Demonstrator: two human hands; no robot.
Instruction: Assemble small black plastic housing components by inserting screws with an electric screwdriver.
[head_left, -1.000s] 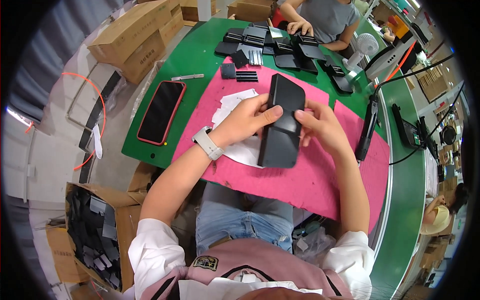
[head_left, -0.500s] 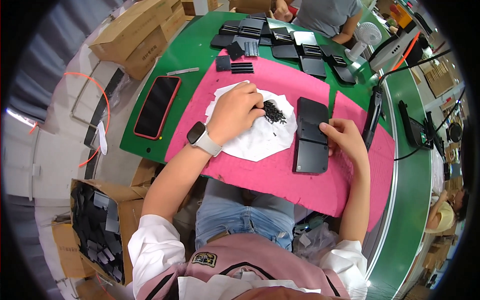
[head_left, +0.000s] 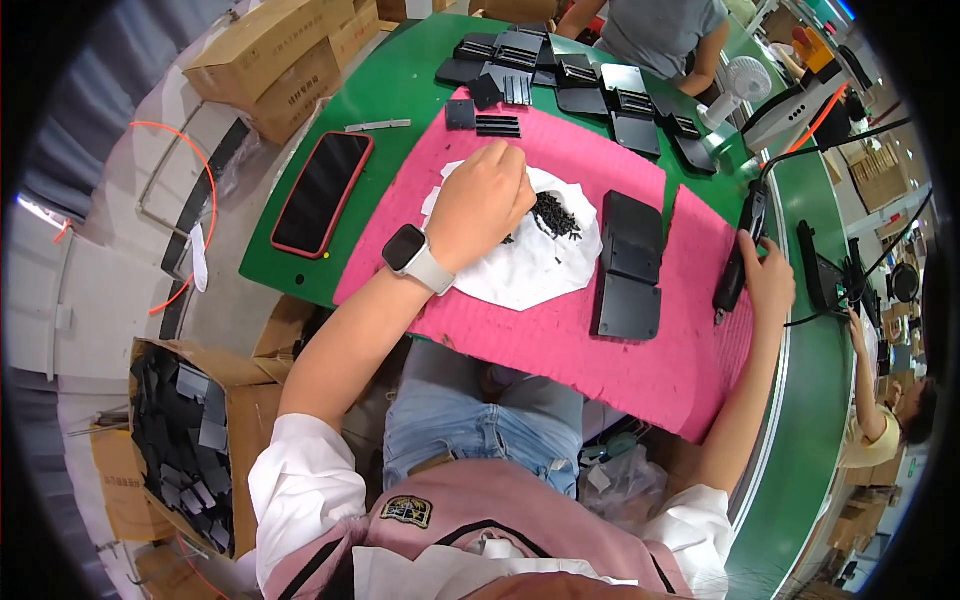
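Observation:
My left hand (head_left: 487,205), with a watch on its wrist, is over a round white cloth (head_left: 510,280). Its fingers are curled together, and whatever they pinch is hidden. Beside them a pile of small black screws (head_left: 556,216) lies on the cloth. To the right, a black plastic casing (head_left: 630,265) with a seam across it lies flat on the pink mat (head_left: 520,350), touched by neither hand. My right hand (head_left: 768,283) has its fingers round a black electric screwdriver (head_left: 735,278), whose tip points toward me; a cable runs from its far end.
Several black plastic parts (head_left: 585,100) crowd the far side of the green table (head_left: 400,80). A red-cased phone (head_left: 322,195) lies at left, a small white fan (head_left: 742,82) at far right. Another person (head_left: 660,35) sits opposite. A carton of black pieces (head_left: 195,450) stands at lower left.
My right hand has left the black casing and moved right onto the electric screwdriver, which now sits nearer me. My left hand stays over the cloth, its fingers drawn slightly away from the screw pile.

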